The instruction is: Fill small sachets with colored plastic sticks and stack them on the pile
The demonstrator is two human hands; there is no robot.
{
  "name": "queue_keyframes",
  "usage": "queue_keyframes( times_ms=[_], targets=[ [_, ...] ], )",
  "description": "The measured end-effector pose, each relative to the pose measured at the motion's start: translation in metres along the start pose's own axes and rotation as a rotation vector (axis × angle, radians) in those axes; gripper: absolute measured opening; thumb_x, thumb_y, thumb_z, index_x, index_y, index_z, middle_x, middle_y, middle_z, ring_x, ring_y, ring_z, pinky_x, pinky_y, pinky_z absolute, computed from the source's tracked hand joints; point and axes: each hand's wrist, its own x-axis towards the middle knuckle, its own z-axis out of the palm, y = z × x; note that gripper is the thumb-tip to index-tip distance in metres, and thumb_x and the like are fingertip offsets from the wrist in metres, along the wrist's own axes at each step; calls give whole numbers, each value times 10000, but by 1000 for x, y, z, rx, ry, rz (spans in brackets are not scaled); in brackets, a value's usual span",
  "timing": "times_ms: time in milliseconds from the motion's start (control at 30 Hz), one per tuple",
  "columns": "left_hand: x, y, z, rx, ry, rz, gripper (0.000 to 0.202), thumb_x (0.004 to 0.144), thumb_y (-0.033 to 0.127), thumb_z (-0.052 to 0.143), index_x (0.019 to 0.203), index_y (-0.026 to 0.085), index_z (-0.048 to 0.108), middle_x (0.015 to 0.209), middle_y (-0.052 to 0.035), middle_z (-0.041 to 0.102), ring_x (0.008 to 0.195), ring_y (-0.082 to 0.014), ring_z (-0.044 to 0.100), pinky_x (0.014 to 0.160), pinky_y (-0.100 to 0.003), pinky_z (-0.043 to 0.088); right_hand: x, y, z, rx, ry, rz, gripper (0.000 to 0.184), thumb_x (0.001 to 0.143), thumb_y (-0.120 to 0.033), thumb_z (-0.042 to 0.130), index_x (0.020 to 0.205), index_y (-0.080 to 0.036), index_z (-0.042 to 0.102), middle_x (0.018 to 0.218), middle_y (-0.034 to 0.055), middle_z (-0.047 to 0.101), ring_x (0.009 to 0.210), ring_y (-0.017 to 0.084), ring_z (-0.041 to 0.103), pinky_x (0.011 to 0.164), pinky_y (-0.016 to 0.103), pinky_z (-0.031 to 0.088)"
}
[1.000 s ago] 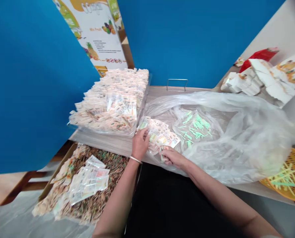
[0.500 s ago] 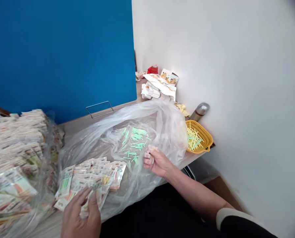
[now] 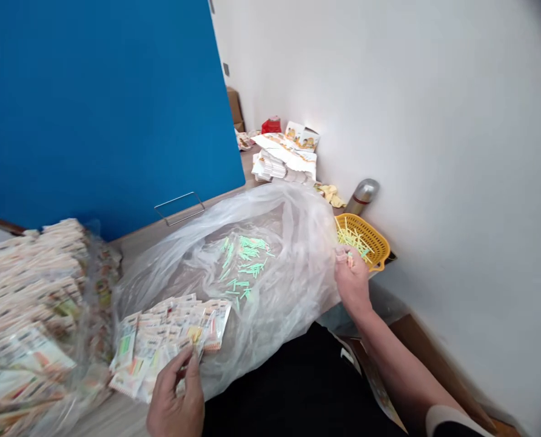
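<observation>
My left hand [image 3: 177,391] is at the near edge of a spread of small printed foil packets [image 3: 161,328], thumb and forefinger pinched at the edge of one packet. Those packets lie on a clear plastic bag [image 3: 270,315]. Farther along the bag are loose short green sticks [image 3: 251,249]. My right hand [image 3: 353,280] is closed at the near left rim of a yellow plastic basket [image 3: 376,238], which holds yellow and green sticks [image 3: 355,238]. Small orange and green bits show among its fingers, too small to name.
A big heap of packets [image 3: 25,291] in plastic stands on the left. Behind the bag are a blue panel [image 3: 107,109], a wire stand [image 3: 179,209] and white printed cartons [image 3: 286,161]. A steel flask [image 3: 362,195] leans by the wall behind the basket.
My right hand has moved right, from above the bag to the basket's rim. My left hand has drawn slightly right, and its spread fingers have come together. The view has shifted a little.
</observation>
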Motion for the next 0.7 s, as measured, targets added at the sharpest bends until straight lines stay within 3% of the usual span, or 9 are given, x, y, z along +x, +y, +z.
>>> queue_keyframes(
  times_ms=[67,100,167,300,400,533,700],
  targets=[
    [-2,-2,8,-37,-45,-32,379,848,534,570,1011,213,686,1013,-74,709,876,-229,660,863,-384,513,10,13,-6,-198,137,-5,356,951,-399,382,1158,-175,568,1059,113,660,974,236,591,838,336,455],
    [-2,-2,14,-58,-67,-40,406,835,557,568,1007,209,688,1010,-71,712,889,-233,664,867,-382,513,13,19,1,-266,97,18,358,942,-349,379,1191,-171,565,1115,128,661,1024,249,593,871,345,453],
    [-2,2,24,-82,-108,-24,449,820,587,558,1011,203,691,1012,-64,716,914,-239,666,882,-383,508,20,25,30,-385,-57,18,403,921,-261,389,1294,-171,510,1150,128,670,1033,242,616,878,330,459],
    [-2,17,35,-88,-160,128,415,838,546,561,1018,197,694,1035,-61,709,946,-232,658,872,-359,516,38,15,108,-631,-421,-2,428,965,-296,379,1349,-129,468,1049,161,711,950,275,668,772,349,477],
    [-3,21,34,-88,-164,200,352,854,497,571,999,201,697,1005,-53,711,939,-221,662,868,-344,523,51,5,138,-654,-606,-105,364,973,-328,404,1260,-156,546,1105,150,706,981,260,666,767,322,467],
    [-7,11,29,-67,-164,195,323,859,481,576,988,213,701,994,-40,719,932,-217,674,851,-336,532,72,11,126,-641,-683,-191,285,931,-365,514,1154,-213,605,1101,83,715,1008,226,658,777,270,453],
    [-7,-1,35,-92,-192,160,298,854,465,589,969,217,708,968,-37,731,904,-217,690,825,-329,555,87,18,101,-722,-518,-113,400,982,-319,376,1327,-143,476,1091,163,698,979,264,667,744,319,454]
  ],
)
